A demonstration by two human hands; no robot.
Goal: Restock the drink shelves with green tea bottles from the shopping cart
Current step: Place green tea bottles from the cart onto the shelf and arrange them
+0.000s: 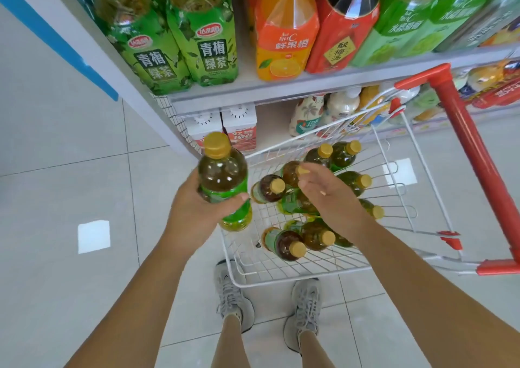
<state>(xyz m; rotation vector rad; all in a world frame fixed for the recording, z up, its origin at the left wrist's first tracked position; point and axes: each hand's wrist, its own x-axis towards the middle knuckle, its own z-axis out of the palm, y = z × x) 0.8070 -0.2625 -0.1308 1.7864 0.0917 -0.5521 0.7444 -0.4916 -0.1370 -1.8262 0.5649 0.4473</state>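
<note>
Item held: one green tea bottle (222, 176), gold cap up and upright, gripped round its green label by the left hand (191, 207), fingers and thumb curled about it, at the left rim of the white wire shopping cart (281, 283). Right hand (329, 196): empty, fingers loosely spread, palm down over the other bottles (284, 243) lying in the cart basket; contact with the nearest cap cannot be told. Above: shelf (281, 86) stocked with large green tea bottles (208, 43) beside an orange drink bottle (284, 35).

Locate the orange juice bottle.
Head view, top centre: the orange juice bottle stands on the upper shelf, between a big green tea bottle and a red-labelled bottle.
</note>
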